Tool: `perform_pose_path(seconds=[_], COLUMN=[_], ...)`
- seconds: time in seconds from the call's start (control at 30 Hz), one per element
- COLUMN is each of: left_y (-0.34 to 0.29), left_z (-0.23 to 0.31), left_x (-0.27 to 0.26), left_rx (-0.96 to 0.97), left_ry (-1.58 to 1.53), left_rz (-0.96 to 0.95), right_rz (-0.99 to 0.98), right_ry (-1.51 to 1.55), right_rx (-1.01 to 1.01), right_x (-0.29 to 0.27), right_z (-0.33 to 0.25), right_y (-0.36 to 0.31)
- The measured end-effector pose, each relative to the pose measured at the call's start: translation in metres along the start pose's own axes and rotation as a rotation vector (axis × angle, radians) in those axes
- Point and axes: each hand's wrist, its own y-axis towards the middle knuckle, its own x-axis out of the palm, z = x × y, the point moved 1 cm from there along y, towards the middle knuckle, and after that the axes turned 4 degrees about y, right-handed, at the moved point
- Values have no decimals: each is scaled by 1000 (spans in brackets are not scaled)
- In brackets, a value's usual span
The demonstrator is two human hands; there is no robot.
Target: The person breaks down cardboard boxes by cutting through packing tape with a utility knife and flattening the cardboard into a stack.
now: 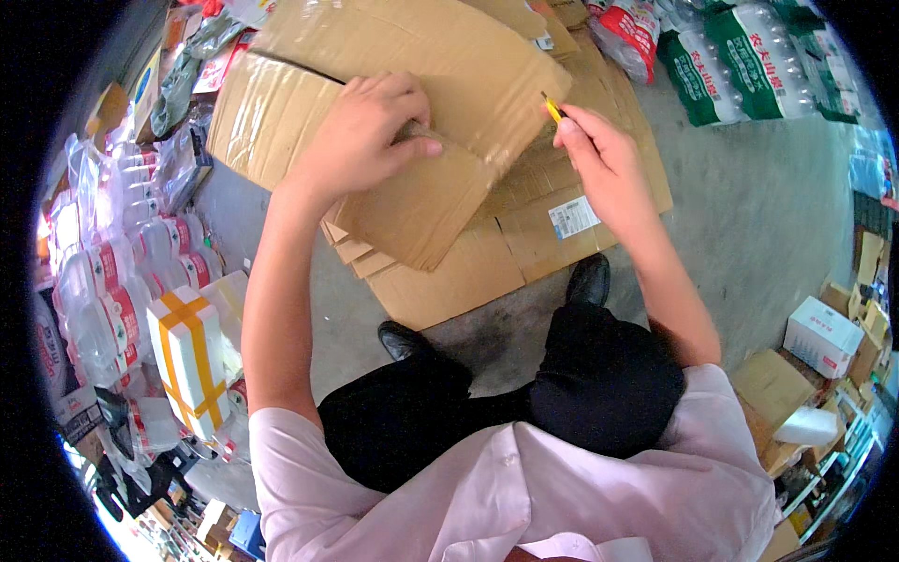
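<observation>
Both our hands have bent fingers: the right hand [597, 148] is clamped on the cutter [554, 111], while the left hand [375, 126] curls over the cardboard [468, 84], thumb apart, its grip impossible to tell. That sheet, upper centre of the frame, looks light and stiff but creasable; we'd judge it best pressed near its slot, clear of the cutter.

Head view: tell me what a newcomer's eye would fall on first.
First, the large brown flattened cardboard sheet at upper centre, under the left hand. At its right edge, the right hand grips a slim yellow-and-black cutter. At left, a white oblong block crossed with orange tape stands out beside clear plastic bottles.
</observation>
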Motion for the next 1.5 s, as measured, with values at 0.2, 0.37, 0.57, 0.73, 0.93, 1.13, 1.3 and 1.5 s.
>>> perform_pose_path(seconds=[0.2,0.37,0.57,0.73,0.93,1.13,1.3,1.5], left_y=[26,34,41,44,49,47,47,50], left_z=[-10,1,40,50,48,43,37,37], left_x=[6,8,7,13,19,18,18,15], left_rx=[-62,-107,-38,-38,-63,-66,-67,-28], left_ry=[151,197,370,344,236,181,94,9], left_rz=[94,56,2,-72,-102,-84,-84,-64], right_rz=[-173,-204,-243,-311,-266,-278,-257,-279], right_ry=[345,401,392,354,316,288,297,203], right_rx=[354,363,393,432,417,421,397,331], right_x=[3,10,11,7,6,9,15,22], right_z=[2,17,24,10,7,6,5,7], right_y=[-11,3,3,-6,-10,-9,-8,-7])
